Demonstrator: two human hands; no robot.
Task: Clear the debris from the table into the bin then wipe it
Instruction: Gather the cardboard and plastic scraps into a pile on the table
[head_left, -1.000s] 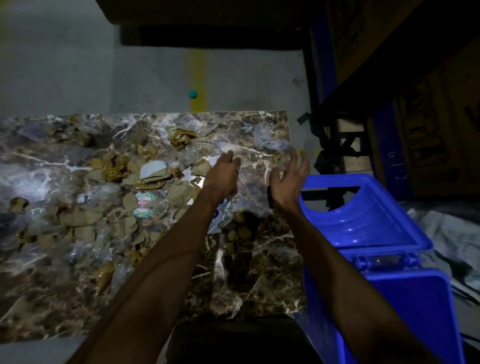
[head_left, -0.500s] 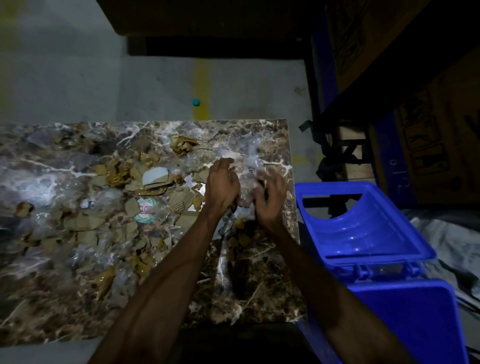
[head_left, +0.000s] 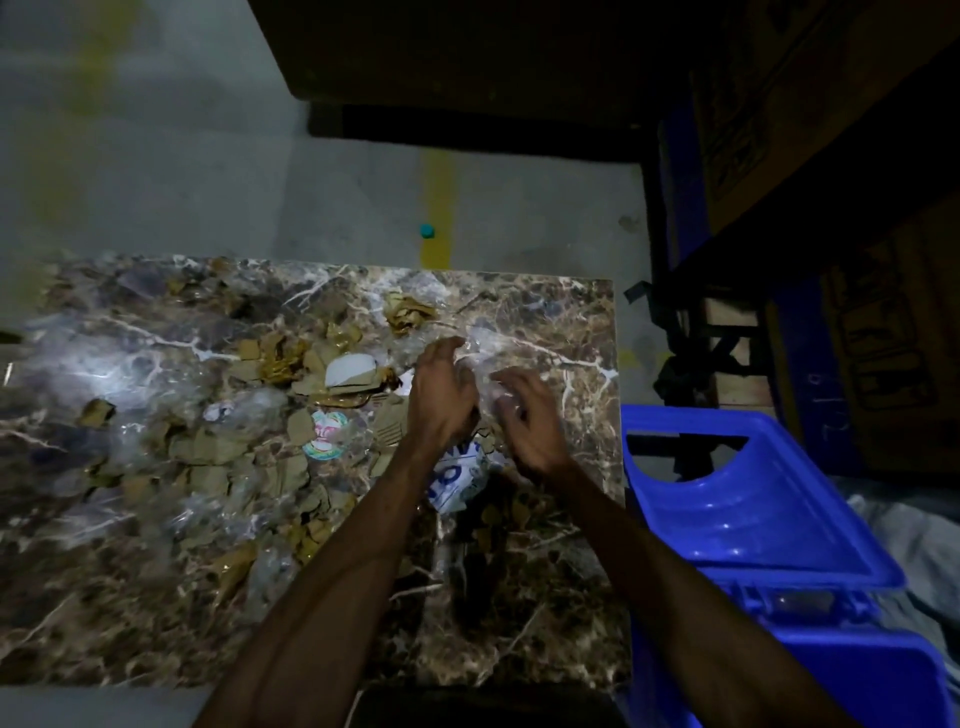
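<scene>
A brown marble table is strewn with torn cardboard scraps, crumpled clear plastic, a white piece and a round printed sticker. My left hand and my right hand meet over the table's right part, cupped around the clear plastic, which is bunched between them. A white wrapper with blue print lies just under my wrists. A blue bin stands against the table's right edge with its lid open.
Grey floor lies beyond the far edge, with a small teal ball on a yellow line. Dark shelving and cardboard boxes rise at the right, behind the bin. Something dark sits at the near table edge.
My hands were apart with fingers spread; they have come together on the clear plastic near the table's right side. The view has shifted slightly.
</scene>
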